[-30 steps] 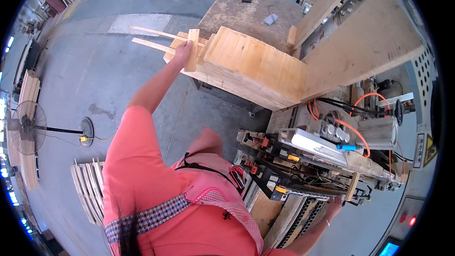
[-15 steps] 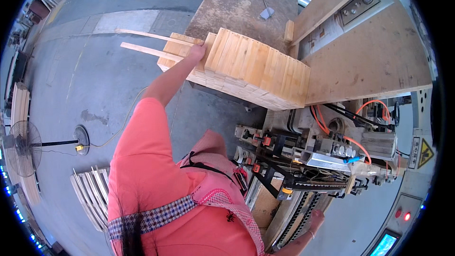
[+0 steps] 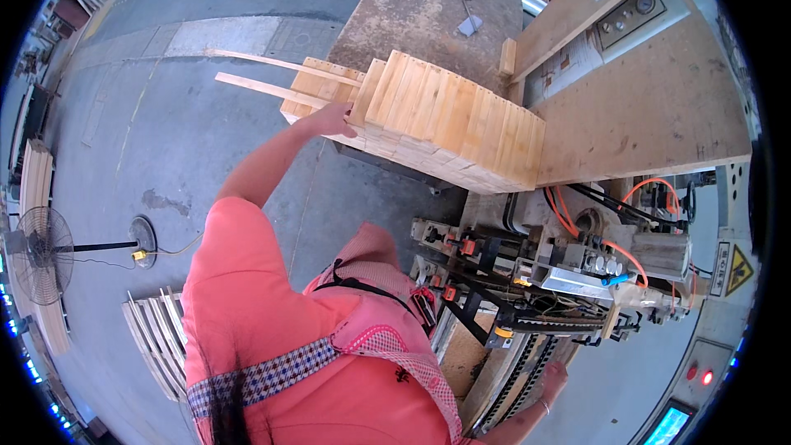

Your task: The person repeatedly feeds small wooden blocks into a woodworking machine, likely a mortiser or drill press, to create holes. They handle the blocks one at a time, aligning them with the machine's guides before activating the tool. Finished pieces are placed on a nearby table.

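Left hand [image 3: 334,120] slid from atop the end board [image 3: 367,92] to its near end, can't tell if it's pinching. Stack [image 3: 453,107] has its upper row laid to there, left end's lower. Right hand [image 3: 554,379] by the machine [image 3: 577,282], grip unclear.

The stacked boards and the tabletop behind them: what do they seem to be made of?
Stacked boards: wood, apparently unpainted; pale yellow tone and streaks suggest grain. Tabletop: perhaps wood or board, worn and matt, judging by its mottled brown surface.
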`<state>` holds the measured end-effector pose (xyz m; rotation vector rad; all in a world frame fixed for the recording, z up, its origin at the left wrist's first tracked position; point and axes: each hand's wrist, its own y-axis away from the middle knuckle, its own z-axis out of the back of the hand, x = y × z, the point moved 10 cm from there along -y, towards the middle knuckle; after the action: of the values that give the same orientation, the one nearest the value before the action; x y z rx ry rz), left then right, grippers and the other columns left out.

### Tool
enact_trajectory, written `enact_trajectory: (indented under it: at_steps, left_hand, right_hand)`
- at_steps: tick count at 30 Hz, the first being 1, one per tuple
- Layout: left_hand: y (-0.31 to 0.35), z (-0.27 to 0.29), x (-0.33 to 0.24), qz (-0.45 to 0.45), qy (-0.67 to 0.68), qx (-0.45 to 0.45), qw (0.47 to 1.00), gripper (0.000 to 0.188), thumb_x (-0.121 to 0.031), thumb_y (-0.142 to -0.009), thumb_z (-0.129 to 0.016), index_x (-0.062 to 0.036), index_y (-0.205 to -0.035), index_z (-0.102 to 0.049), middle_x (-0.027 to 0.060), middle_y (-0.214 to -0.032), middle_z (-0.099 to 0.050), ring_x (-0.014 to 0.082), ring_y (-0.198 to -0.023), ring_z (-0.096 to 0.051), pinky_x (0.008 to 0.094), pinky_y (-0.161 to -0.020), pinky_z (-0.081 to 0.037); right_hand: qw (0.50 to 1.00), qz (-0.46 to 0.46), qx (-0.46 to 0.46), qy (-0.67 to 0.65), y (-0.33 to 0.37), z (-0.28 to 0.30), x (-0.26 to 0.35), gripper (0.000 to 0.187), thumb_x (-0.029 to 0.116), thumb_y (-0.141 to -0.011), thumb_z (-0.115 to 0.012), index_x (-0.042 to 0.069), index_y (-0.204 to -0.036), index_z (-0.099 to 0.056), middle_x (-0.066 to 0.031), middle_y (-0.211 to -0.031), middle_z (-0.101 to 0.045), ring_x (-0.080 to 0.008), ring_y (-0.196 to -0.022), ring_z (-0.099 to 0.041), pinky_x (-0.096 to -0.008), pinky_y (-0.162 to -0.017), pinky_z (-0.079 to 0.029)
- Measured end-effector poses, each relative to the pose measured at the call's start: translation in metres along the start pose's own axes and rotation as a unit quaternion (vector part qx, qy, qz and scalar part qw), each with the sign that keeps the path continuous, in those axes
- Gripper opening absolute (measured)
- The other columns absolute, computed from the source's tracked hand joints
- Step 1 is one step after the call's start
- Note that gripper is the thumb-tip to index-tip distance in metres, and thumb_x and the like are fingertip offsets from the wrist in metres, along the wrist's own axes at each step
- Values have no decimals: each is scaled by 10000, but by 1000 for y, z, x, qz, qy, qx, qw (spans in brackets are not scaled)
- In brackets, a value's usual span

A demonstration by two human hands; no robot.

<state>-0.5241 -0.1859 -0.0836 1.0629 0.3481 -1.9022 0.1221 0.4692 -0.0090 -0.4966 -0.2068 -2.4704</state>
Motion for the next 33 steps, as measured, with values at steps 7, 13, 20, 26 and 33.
enact_trajectory:
  at_steps: [7,13,20,26,33]
  left_hand:
    - [8,2,-8,-12,-169,-153,974,365,-126,-619,-693,-10,-913,-511,214,-848,-607,380,-859,-576,436,-738,-462]
    - [3,-1,10,13,-207,-148,967,393,-118,-617,-697,-21,-957,-524,204,-856,-608,381,-855,-575,450,-728,-459]
    - [6,5,20,19,-218,-144,965,344,-125,-625,-708,-19,-896,-525,201,-811,-603,381,-834,-577,457,-710,-459]
    - [-20,-10,14,-36,-218,-146,964,254,-146,-627,-688,-9,-774,-532,198,-758,-582,390,-786,-558,460,-679,-449]
    - [-10,-84,183,-94,-125,7,988,286,-51,-779,-591,-36,-1056,-522,88,-1003,-570,179,-809,-569,325,-643,-498]
  right_hand:
    - [999,21,-29,30,9,9,-22,81,80,-749,-618,8,-787,-617,-26,-563,-542,-100,-503,-476,-263,-452,-377]
    - [1000,3,-21,1,28,14,-27,55,35,-744,-594,18,-788,-622,-28,-571,-541,-93,-498,-478,-253,-437,-360]
    - [987,-143,67,13,46,4,-61,334,125,-685,-705,-46,-959,-623,-130,-822,-653,-199,-733,-597,-338,-634,-465]
    - [964,78,32,254,89,10,-34,248,237,-786,-602,13,-890,-623,-123,-720,-616,-273,-624,-583,-394,-547,-448]
    - [962,-136,74,225,116,40,49,292,311,-766,-562,24,-787,-609,-175,-817,-620,-352,-827,-592,-438,-711,-473]
